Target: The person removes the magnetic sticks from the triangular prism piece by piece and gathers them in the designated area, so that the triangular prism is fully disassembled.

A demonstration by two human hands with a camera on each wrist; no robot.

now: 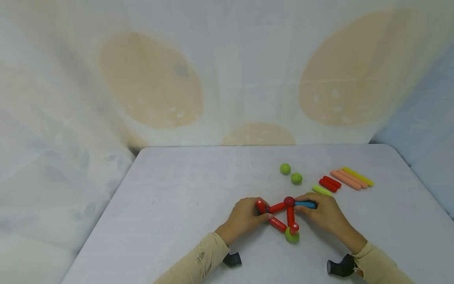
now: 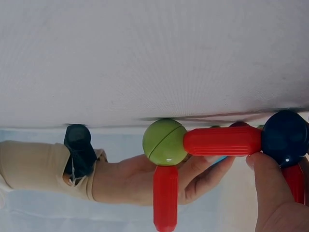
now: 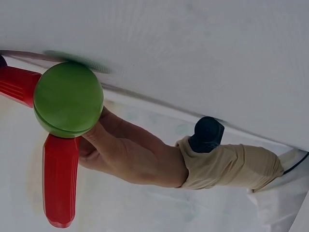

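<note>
left hand point(image 1: 248, 216): pinches the red stick point(image 1: 261, 206) at the frame's left corner
right hand point(image 1: 324, 213): fingers curl round the blue stick point(image 1: 305, 204), touching the dark red ball point(image 1: 289, 201)
frame: mid-table, green ball point(image 1: 292, 236) nearest
risk: a hard push probably pops the joints apart
hidden: left corner joint sits under the fingers, can't tell how it's joined
</note>
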